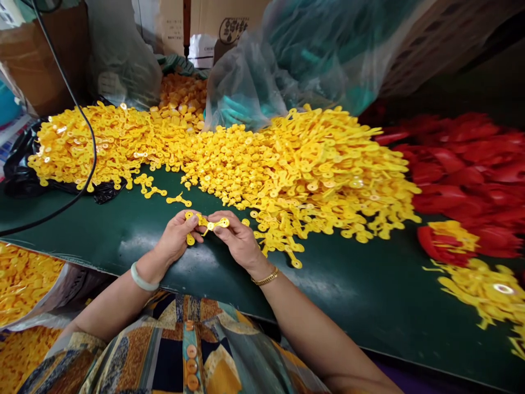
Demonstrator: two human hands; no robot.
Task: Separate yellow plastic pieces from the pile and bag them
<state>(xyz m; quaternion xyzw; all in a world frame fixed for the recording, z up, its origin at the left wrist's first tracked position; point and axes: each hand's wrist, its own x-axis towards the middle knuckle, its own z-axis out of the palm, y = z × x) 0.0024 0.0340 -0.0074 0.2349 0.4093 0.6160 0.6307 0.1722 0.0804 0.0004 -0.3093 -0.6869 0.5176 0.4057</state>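
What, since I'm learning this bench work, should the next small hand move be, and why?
Perhaps the right hand should gently tilt its yellow piece while the left hand steadies its yellow parts: they are held close together, and the fingers hide whether they are joined.

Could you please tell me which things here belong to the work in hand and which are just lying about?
Likely in the job: yellow pieces held by left hand and right hand; heaped yellow parts.

Seemingly lying about: black cable; cardboard box; red parts.
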